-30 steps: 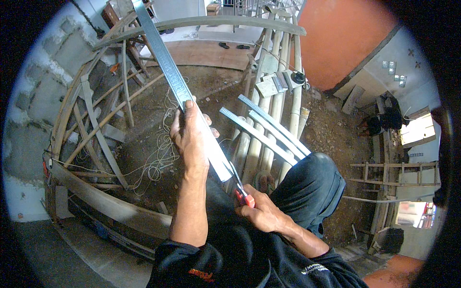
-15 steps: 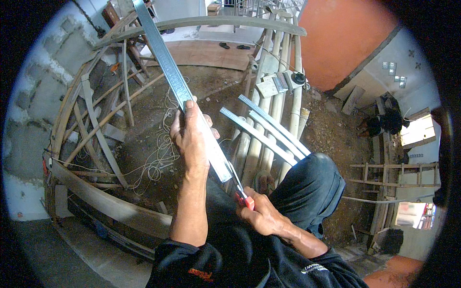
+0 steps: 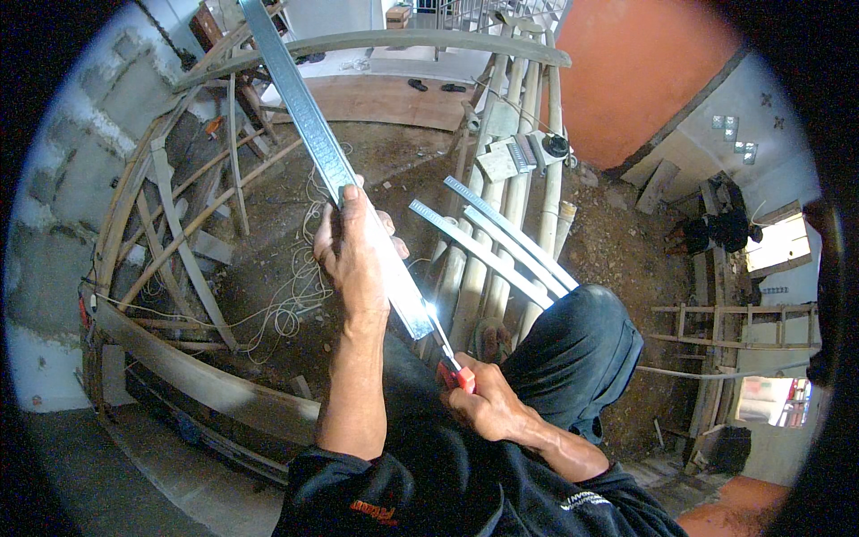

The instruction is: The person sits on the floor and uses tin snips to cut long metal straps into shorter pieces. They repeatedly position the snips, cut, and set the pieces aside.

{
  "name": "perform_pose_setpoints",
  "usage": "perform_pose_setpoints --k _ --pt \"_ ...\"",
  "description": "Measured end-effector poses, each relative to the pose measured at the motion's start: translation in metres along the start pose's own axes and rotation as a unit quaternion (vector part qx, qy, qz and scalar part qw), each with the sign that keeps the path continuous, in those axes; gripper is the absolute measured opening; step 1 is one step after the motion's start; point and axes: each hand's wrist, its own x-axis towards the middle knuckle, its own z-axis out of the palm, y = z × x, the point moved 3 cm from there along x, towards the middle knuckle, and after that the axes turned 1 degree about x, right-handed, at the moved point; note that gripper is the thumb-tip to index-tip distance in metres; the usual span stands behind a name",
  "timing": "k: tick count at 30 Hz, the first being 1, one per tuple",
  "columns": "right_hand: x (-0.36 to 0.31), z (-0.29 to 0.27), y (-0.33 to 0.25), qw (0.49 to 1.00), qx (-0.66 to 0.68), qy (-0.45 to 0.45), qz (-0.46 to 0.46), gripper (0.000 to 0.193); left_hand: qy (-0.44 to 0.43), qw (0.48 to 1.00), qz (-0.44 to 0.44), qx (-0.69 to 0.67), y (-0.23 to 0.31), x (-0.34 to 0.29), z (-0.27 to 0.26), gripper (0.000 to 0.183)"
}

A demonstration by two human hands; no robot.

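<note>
My left hand (image 3: pixel 353 255) grips a long shiny metal channel (image 3: pixel 304 116) that runs from the top of the view down to just above my lap. My right hand (image 3: pixel 483 407) holds a red-handled cutting tool (image 3: pixel 452 362), its blades at the channel's near end, where the metal glints. I sit up high, one knee in dark trousers (image 3: pixel 577 358) to the right of my hands.
Three loose metal strips (image 3: pixel 501 242) lie across bamboo poles (image 3: pixel 528 197) beside my knee. Below is a dirt floor with tangled white wires (image 3: pixel 295 295), a curved wooden frame (image 3: pixel 179 376), a grey block wall at left and an orange wall (image 3: pixel 635 72) at upper right.
</note>
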Motion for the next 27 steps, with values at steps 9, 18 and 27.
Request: perform_pose_setpoints --k 9,18,27 --pt "0.000 0.001 0.006 0.999 0.029 0.004 -0.017 0.013 -0.002 1.000 0.004 -0.003 0.003 -0.001 0.001 0.048" --pt "0.004 0.000 0.008 0.997 0.082 -0.010 0.007 0.017 -0.049 0.999 0.011 -0.015 0.004 -0.001 0.003 0.046" --pt "0.001 0.006 0.012 0.998 0.037 -0.052 0.009 0.030 -0.051 0.989 -0.052 -0.130 0.005 0.021 -0.006 0.042"
